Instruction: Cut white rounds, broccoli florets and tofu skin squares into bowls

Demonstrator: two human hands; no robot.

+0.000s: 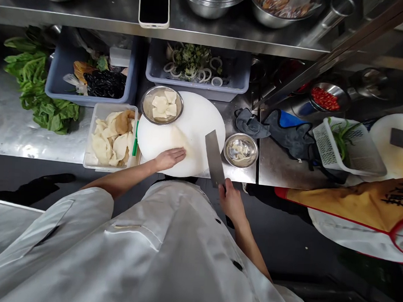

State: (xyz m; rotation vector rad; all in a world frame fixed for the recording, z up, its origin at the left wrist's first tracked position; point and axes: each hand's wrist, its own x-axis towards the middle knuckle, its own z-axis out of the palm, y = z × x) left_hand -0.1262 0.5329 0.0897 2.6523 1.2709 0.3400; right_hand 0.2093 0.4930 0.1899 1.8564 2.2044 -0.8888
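Note:
My left hand (171, 159) rests palm down on the round white cutting board (204, 110), fingers stretched out and close together, beside a faint wet stain. In my right hand (231, 199) is the dark handle of a cleaver (214, 157); its broad blade points away from me over the board's right edge. A steel bowl (144, 105) of pale, flat square pieces sits on the board's upper left. Right of the board stands a small steel bowl (254, 161) with whitish scraps. At the left, a clear plastic box (89, 139) holds pale folded pieces.
Leafy greens (54, 110) lie at the left. Two blue-grey bins (88, 99) with vegetables stand behind. Above, a steel shelf (93, 17) carries a phone (155, 4) and bowls. Dark cloths (293, 136), a white basket (368, 159) and another person in yellow (355, 201) are at the right.

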